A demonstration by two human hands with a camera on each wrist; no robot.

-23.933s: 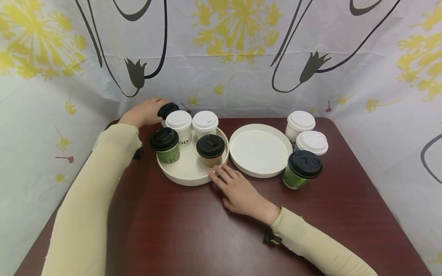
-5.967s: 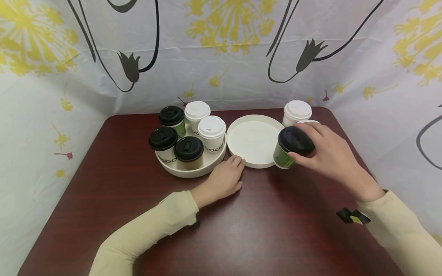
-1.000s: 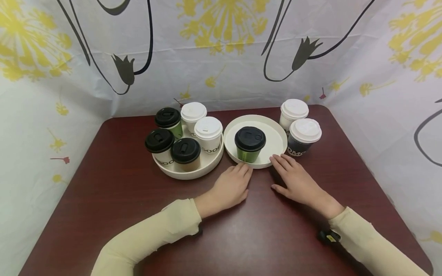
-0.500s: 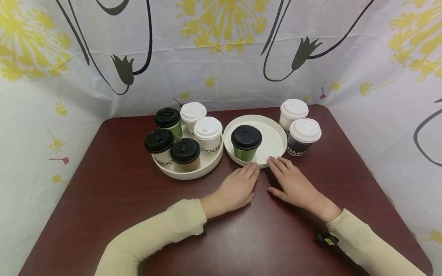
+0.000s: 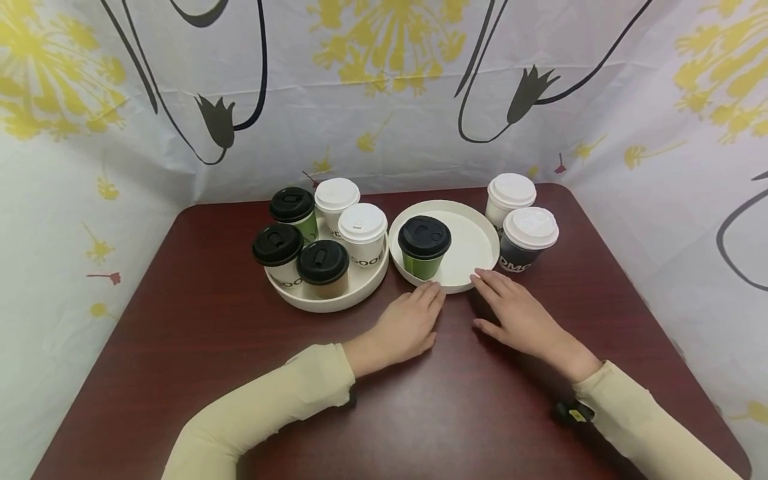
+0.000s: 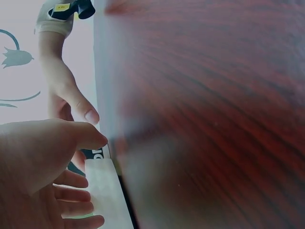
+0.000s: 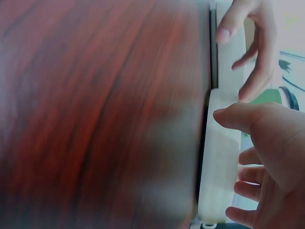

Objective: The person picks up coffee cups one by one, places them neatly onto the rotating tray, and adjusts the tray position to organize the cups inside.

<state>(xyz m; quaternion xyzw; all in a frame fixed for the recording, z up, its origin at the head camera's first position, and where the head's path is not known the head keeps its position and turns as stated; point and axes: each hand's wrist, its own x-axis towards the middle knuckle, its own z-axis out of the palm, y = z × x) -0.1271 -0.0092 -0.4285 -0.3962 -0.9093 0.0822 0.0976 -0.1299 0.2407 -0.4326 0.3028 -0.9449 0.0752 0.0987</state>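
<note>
Cup [image 5: 424, 245] in the right tray [image 5: 473, 250] stands upright, left of centre, just beyond the left hand [image 5: 403, 328], the nearer one; the right hand [image 5: 519, 317] lies farther right. Both grips are slack, fingers extended at the near rim, holding nothing.

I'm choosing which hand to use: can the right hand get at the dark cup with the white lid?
Probably yes: the right hand grips no cup, and the dark cup stands close by, its near side unobstructed.
</note>
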